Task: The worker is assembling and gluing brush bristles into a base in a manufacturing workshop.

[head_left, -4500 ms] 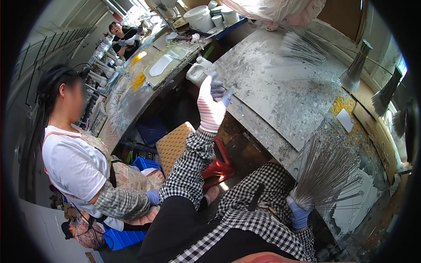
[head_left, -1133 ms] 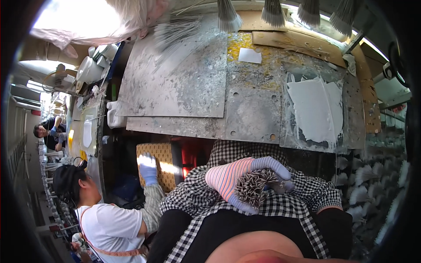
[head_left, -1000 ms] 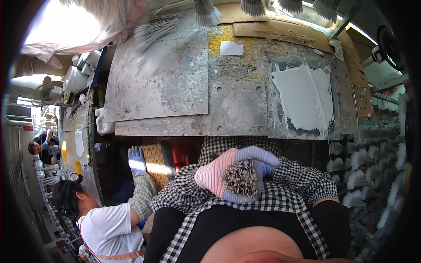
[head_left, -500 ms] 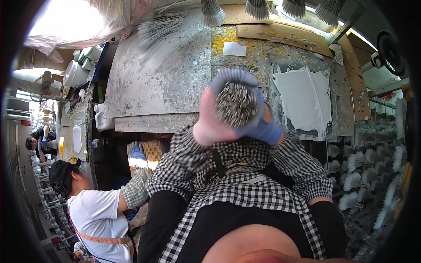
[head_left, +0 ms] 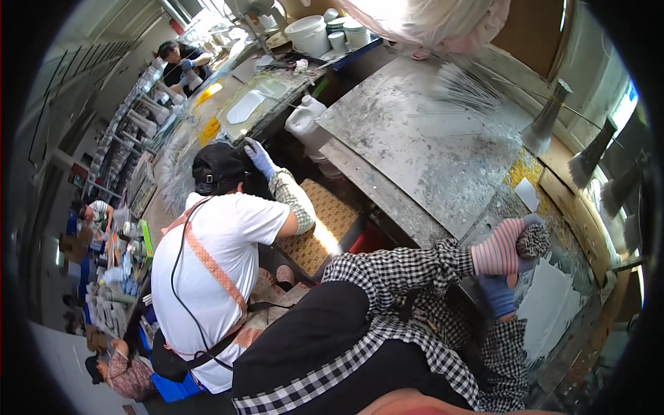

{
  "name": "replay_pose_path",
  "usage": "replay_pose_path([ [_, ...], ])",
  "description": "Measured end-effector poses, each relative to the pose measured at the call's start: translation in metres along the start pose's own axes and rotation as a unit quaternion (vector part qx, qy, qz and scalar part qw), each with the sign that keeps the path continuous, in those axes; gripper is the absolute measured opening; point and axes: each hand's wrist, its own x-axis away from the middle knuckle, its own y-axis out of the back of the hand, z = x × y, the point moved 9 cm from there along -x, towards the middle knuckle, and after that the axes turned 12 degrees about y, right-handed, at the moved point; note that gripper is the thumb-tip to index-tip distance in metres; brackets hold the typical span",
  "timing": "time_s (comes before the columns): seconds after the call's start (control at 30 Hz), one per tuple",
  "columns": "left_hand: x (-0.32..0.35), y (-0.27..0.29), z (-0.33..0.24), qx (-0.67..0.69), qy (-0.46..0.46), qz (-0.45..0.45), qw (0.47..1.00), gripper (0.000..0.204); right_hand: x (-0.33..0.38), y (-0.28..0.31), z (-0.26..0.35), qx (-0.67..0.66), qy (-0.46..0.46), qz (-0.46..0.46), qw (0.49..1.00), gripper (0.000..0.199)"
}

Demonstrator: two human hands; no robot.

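Note:
Both my hands are closed around a thick, round bundle of grey strands (head_left: 535,240), held above the worktable at the right. My left hand (head_left: 496,247), in a pink striped glove with grey-blue fingers, wraps it from the left. Close below it is my right hand (head_left: 496,294), in a blue glove, its fingers partly hidden. The cut end of the bundle faces up. Beside my hands, a patch of white paste (head_left: 550,304) is spread on the table, and a small white sheet (head_left: 527,194) lies farther back.
Loose grey strands (head_left: 467,88) lie across the grey worktable board (head_left: 408,131). Several strand bundles (head_left: 593,155) stand along the far right edge. At my left, a co-worker in a white shirt (head_left: 214,270) sits by a woven seat (head_left: 321,218). A white jug (head_left: 304,119) stands beyond.
The view has swung left and tilted, so the co-worker now fills the middle left. My hands still grip the bundle, now seen at the right.

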Motion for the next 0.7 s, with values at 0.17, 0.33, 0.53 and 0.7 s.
replay_pose_path([
  [0.17,0.006,0.004,0.016,0.102,0.046,0.017,0.994,0.043,-0.042,0.244,0.005,-0.127,0.08,-0.145,0.978,0.058],
  [0.33,0.011,0.001,0.03,-0.039,0.064,0.03,0.997,0.039,-0.108,0.381,0.104,-0.169,0.186,-0.273,0.929,0.063],
  [0.53,0.04,-0.051,0.053,0.739,0.296,0.236,0.557,0.053,-0.126,0.25,0.147,-0.117,0.369,0.147,0.91,0.09],
  [0.7,0.038,-0.051,0.05,0.7,0.202,0.241,0.642,0.054,-0.134,0.326,0.173,-0.201,0.426,0.036,0.882,0.091],
])
